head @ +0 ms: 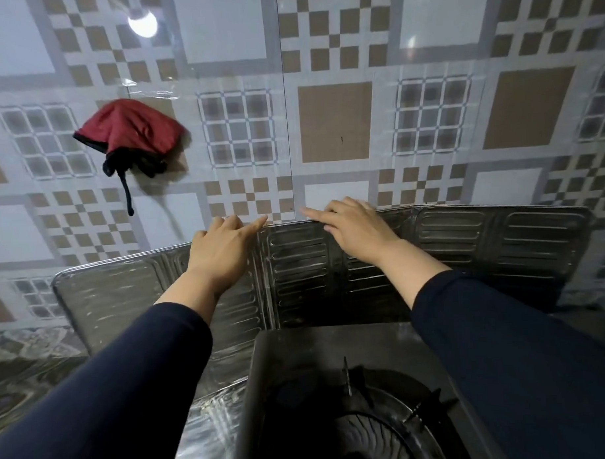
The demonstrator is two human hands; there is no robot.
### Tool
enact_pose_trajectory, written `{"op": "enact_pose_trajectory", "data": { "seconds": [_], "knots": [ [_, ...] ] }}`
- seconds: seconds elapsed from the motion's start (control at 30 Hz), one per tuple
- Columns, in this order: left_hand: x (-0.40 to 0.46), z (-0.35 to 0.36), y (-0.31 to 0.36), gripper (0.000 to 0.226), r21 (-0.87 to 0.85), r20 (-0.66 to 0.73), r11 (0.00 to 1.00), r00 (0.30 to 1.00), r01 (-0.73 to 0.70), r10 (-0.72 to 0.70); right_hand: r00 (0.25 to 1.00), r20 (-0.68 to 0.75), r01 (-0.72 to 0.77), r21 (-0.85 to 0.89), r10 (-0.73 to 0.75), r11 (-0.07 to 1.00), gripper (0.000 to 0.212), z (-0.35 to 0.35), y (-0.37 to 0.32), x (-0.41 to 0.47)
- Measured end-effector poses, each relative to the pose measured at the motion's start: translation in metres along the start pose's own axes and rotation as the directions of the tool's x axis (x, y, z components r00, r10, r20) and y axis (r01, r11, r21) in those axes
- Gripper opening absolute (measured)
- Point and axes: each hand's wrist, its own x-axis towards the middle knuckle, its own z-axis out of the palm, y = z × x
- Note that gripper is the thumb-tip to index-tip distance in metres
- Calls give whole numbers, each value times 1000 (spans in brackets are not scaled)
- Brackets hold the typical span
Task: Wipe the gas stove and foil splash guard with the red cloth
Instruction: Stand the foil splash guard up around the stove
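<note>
A red cloth [129, 130] with a black edge and a dangling black strap hangs on the tiled wall at the upper left, apart from both hands. The ribbed foil splash guard [466, 244] stands behind and left of the dark gas stove [298, 353], whose burner grate [396, 415] shows at the bottom. My left hand [223, 252] rests on the guard's top edge near its fold, fingers spread over the rim. Over the same top edge, a little to the right, my right hand [356, 231] lies with its fingers extended. Neither hand holds anything.
The patterned tile wall [335, 121] rises directly behind the guard, with a lamp's reflection at the upper left. A marbled countertop [28, 369] lies left of the stove. Dark sleeves cover both forearms.
</note>
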Motion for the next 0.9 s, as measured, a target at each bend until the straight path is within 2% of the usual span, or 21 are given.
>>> {"op": "enact_pose_trajectory", "data": {
  "seconds": [0.13,0.27,0.43,0.57,0.7,0.8,0.9],
  "knots": [
    [-5,-15,-20,43,-101,64,994,998,29,-23,1000,24,-8,198,3,980,44,10,-35,17],
    [-13,-32,-41,38,-82,104,996,995,20,-12,997,27,-75,335,70,939,52,18,-50,22],
    [-18,-53,-36,43,-97,173,995,985,28,-11,991,44,-133,418,126,898,51,16,-53,22],
    [-14,-63,-16,34,-151,223,988,975,29,6,974,78,-225,442,213,868,40,4,-45,21],
    [-6,-73,1,37,-175,285,984,958,29,23,963,113,-270,452,245,851,37,-7,-39,20],
    [-8,-81,4,37,-222,354,971,935,87,-3,961,127,-278,458,247,844,33,-8,-45,23],
    [-13,-89,-2,39,-327,445,915,893,236,-71,958,152,-287,496,244,819,32,-3,-57,30]
  ]
}}
